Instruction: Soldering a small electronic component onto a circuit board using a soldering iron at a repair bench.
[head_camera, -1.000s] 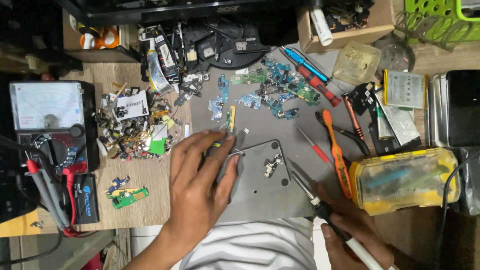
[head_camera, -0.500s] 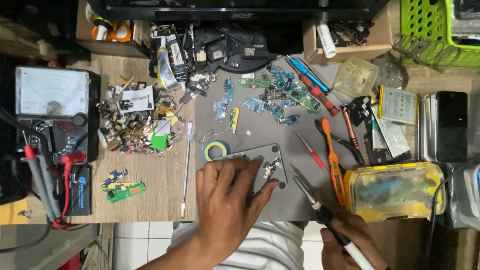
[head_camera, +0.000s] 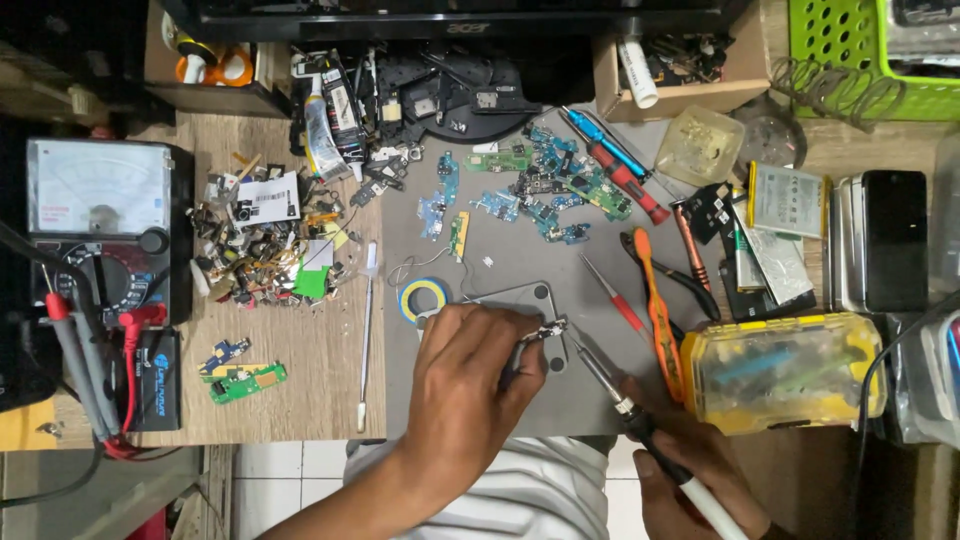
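My left hand (head_camera: 465, 385) rests over the near side of a small grey metal plate (head_camera: 520, 297) on the grey work mat (head_camera: 500, 250) and pinches thin tweezers (head_camera: 520, 350). The tweezer tips meet a tiny component (head_camera: 553, 328) at the plate's right edge. My right hand (head_camera: 690, 470), at the bottom right, grips a soldering iron (head_camera: 600, 375) by its handle; the iron's tip points up-left and reaches that same component. A blue and yellow ring of solder wire (head_camera: 423, 298) lies just left of the plate, beside my left hand.
An analog multimeter (head_camera: 100, 220) with red and black probes stands at the left, next to a heap of small parts (head_camera: 265, 250) and a green circuit board (head_camera: 245, 380). Screwdrivers, an orange-handled tool (head_camera: 655, 310), a yellow plastic box (head_camera: 780, 370) and a phone (head_camera: 893, 240) crowd the right.
My left hand has slid right and nearer, from the plate's left side onto the plate, uncovering the solder ring. The soldering iron's tip has come up to the component.
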